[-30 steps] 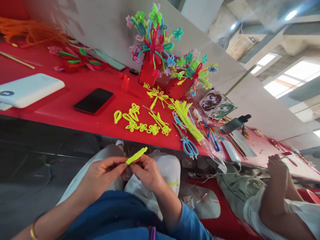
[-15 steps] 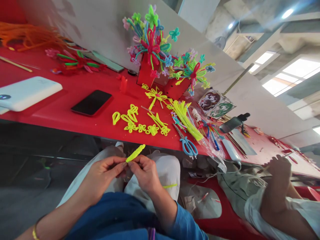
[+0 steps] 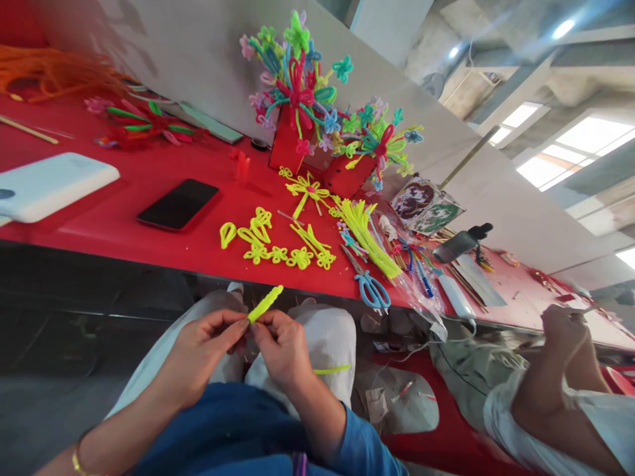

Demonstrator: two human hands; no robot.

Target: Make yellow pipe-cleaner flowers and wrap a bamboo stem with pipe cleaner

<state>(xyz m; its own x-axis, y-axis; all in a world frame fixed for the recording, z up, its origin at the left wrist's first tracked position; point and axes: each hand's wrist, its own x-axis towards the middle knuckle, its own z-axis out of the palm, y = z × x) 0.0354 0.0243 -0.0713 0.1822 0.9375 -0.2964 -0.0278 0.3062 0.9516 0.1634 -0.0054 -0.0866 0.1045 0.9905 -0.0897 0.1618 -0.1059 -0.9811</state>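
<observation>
Above my lap, a twisted yellow pipe-cleaner piece (image 3: 266, 303) points up and to the right. My left hand (image 3: 211, 344) pinches its lower end between thumb and fingers. My right hand (image 3: 280, 344) grips the same end from the other side, and the fingertips of both hands nearly touch. Another yellow strip (image 3: 332, 370) lies on my right thigh. On the red table in front are small yellow flowers (image 3: 300, 258), yellow loops (image 3: 227, 235), a larger yellow flower (image 3: 308, 190) and a bundle of yellow stems (image 3: 370, 238).
Blue-handled scissors (image 3: 373, 291) lie at the edge of the red table (image 3: 99, 241). A black phone (image 3: 178, 203) and a white device (image 3: 57, 185) are at left. Colourful flower bouquets (image 3: 300, 92) stand behind. At right, a person's hand (image 3: 563, 330) works beside the table.
The view has shifted slightly. Both hands keep their hold on the yellow piece, with little movement. The other person's hand at right has changed pose.
</observation>
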